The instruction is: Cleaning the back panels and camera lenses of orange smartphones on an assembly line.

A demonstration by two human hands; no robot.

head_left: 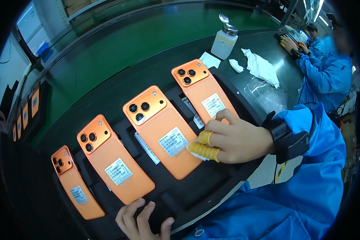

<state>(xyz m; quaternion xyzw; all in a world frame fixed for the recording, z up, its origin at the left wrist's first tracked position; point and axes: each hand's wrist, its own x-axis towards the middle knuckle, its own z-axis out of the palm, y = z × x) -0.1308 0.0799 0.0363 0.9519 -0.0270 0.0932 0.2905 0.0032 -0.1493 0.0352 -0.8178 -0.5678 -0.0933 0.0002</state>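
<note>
Several orange smartphones lie back side up in a row in a black foam tray (180, 204), each with a white label and three camera lenses. My right hand (236, 140), with yellow finger cots on two fingers, is closed on a white wipe (206, 159). It touches the lower right of the third phone (168, 138) from the left, beside its label. The rightmost phone (200, 92) is partly covered by that hand. At the tray's near edge my left hand (142, 222) has its fingers apart, close to the bottom end of the second phone (112, 160). The leftmost phone (78, 184) stands apart from both hands.
Beyond the tray are a white pump bottle (224, 42) with its metal lid up, folded white paper (209, 60), crumpled wipes (262, 67) and a clear plastic bag (266, 94). A green belt (120, 52) runs behind. Another tray of phones (35, 102) stands far left; co-workers (326, 76) sit at right.
</note>
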